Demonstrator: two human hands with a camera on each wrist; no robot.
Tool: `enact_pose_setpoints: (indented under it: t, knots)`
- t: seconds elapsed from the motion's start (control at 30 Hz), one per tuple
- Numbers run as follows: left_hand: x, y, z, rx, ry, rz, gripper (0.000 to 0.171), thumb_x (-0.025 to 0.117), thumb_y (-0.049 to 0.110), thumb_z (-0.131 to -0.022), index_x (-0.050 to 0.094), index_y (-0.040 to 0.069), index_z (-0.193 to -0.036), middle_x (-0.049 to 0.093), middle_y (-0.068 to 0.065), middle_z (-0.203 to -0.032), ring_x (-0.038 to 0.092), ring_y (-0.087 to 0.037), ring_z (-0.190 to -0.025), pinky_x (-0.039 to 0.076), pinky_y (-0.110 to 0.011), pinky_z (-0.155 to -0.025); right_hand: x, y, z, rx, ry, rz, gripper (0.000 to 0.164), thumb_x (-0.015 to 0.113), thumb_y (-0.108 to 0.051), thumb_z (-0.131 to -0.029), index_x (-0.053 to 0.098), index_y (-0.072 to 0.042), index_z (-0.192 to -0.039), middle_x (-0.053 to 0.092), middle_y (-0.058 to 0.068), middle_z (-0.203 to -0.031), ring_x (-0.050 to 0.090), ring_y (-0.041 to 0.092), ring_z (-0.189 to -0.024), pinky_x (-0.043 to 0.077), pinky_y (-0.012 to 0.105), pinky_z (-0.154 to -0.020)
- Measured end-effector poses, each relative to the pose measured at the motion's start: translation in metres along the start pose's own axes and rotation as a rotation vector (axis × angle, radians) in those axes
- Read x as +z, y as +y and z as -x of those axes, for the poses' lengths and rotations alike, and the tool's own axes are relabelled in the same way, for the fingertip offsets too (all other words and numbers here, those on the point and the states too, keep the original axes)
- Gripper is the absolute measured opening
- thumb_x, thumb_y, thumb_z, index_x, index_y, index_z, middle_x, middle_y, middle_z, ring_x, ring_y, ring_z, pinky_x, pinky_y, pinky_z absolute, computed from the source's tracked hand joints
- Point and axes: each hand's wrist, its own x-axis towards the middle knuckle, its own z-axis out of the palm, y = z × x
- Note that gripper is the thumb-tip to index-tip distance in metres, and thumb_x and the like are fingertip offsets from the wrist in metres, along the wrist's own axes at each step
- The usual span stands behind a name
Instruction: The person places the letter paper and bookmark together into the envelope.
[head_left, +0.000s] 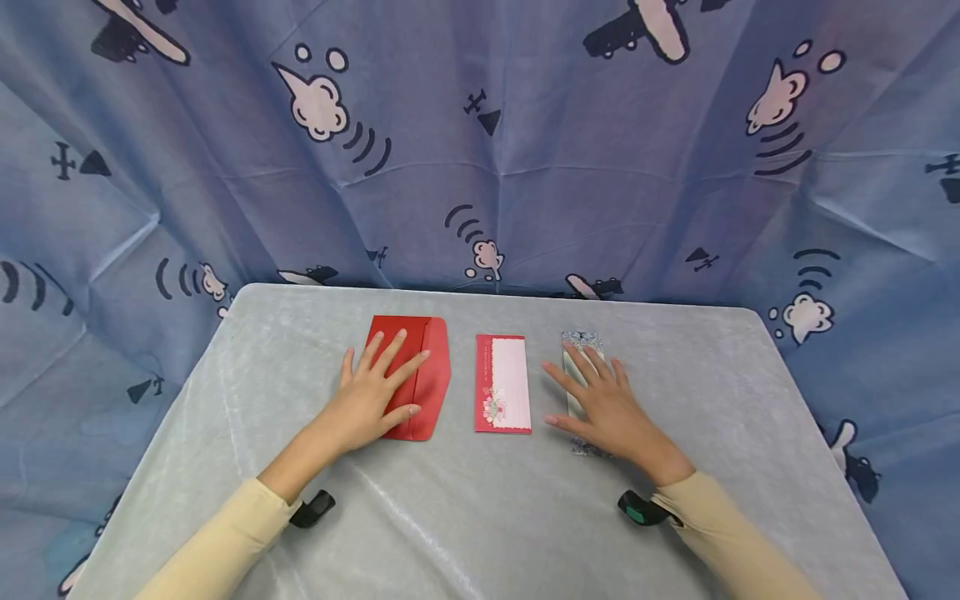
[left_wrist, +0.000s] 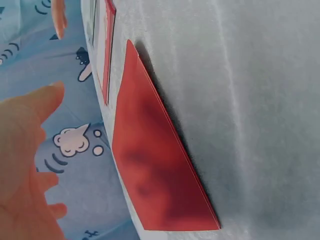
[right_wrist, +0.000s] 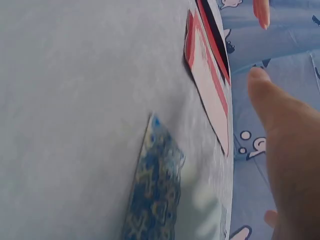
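My left hand (head_left: 366, 402) hovers with spread fingers over a red envelope (head_left: 431, 379), whose flap lies unfolded toward the right. In the left wrist view a gap shows between that hand and the envelope (left_wrist: 155, 160). Over on the right, my right hand (head_left: 607, 408) is spread above a card with a blue patterned border (head_left: 583, 339) and pale centre; the fingers cover much of it in the head view. The right wrist view shows the card's blue end (right_wrist: 155, 185) below the hand. Between the two hands lies a pink-and-white card (head_left: 510, 383) with a flower print.
All three paper items lie in a row on a table with a grey cloth (head_left: 465, 517). Behind the table's far edge hangs a blue curtain (head_left: 420, 208) with cartoon prints. A dark device is strapped at each wrist, below pale yellow sleeves (head_left: 225, 533).
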Motion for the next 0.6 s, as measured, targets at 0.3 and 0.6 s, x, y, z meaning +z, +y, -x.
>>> enact_pose_setpoints:
  t: [0.3,0.6]
  knots:
    - [-0.001,-0.001,-0.005,-0.037,0.035,-0.005,0.076,0.066,0.047,-0.09,0.031,0.031,-0.155,0.019,-0.012,-0.166,0.017,-0.046,-0.151,0.017,-0.077,-0.112,0.003,-0.019,-0.018,-0.037,0.002,-0.077,0.082,0.068,-0.056,-0.085,0.032,-0.033,-0.155,0.022,0.015,-0.165,0.023,0.045,-0.149,0.017,0.076,-0.112]
    - [0.004,-0.005,-0.015,-0.111,0.021,0.0,0.074,0.065,0.046,-0.09,0.033,0.029,-0.155,0.024,-0.015,-0.164,0.024,-0.046,-0.148,0.024,-0.074,-0.112,0.016,-0.045,-0.05,-0.04,0.0,-0.158,0.079,0.069,-0.054,-0.085,0.038,-0.029,-0.153,0.028,0.017,-0.162,0.03,0.044,-0.146,0.021,0.071,-0.114]
